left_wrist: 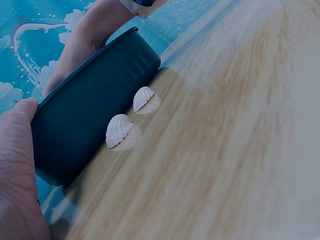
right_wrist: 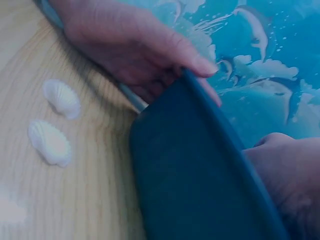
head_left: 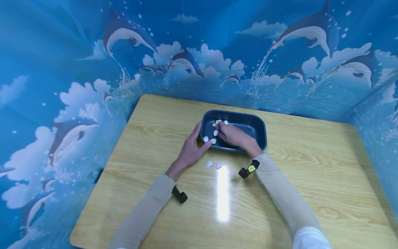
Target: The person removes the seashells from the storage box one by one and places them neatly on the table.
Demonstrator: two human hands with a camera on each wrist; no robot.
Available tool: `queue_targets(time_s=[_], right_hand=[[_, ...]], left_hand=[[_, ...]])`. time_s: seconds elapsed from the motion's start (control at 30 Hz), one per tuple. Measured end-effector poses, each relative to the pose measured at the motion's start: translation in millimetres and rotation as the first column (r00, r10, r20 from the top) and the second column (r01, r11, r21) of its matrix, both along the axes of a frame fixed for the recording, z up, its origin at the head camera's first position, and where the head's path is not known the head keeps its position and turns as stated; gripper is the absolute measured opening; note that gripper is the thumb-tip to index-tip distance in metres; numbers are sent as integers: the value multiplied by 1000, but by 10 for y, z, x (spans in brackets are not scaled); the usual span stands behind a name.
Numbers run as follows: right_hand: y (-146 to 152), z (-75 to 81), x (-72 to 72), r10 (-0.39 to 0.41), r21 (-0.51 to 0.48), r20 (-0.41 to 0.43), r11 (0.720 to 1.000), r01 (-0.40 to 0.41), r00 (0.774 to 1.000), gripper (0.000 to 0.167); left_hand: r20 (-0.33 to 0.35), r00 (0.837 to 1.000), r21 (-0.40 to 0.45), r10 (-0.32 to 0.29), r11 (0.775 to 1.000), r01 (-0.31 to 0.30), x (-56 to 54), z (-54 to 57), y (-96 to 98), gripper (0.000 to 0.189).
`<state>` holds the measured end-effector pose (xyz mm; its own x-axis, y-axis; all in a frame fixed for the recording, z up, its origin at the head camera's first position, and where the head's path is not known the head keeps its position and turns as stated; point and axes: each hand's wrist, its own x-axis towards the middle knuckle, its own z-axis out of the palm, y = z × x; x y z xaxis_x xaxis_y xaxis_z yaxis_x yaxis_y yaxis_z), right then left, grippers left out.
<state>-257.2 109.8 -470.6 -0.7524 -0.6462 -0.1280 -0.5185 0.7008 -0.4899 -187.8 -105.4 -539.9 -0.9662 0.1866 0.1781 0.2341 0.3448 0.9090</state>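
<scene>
A dark blue plastic basin (head_left: 255, 133) stands on the table with several white seashells (head_left: 206, 139) in its left part. My left hand (head_left: 190, 149) holds the basin's near left corner, its thumb at the front rim and its fingers along the left side. Inside the basin, my right hand (head_left: 232, 134) reaches down with bent fingers among the shells; a shell (head_left: 216, 132) lies right by its fingertips. I cannot tell whether it pinches one. In the left wrist view, the basin wall hides the right fingertips. Two ribbed shells (left_wrist: 119, 131) lie on the wood before the basin.
The light wooden table (head_left: 149, 131) carries the basin near its back edge. Behind it and at the sides hangs a blue curtain (head_left: 199, 38) printed with dolphins. A bright glare strip crosses the wood in front of the two loose shells.
</scene>
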Motion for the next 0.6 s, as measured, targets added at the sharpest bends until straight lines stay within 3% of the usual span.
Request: queue_targets(time_s=[0.27, 0.6], right_hand=[[140, 218, 171, -32, -35, 23, 999, 33, 999, 24], [313, 416, 458, -42, -76, -23, 996, 40, 999, 23]], left_hand=[[0, 1000, -9, 0, 1000, 0, 1, -7, -3, 90], [4, 1000, 2, -2, 1000, 2, 2, -11, 2, 92]])
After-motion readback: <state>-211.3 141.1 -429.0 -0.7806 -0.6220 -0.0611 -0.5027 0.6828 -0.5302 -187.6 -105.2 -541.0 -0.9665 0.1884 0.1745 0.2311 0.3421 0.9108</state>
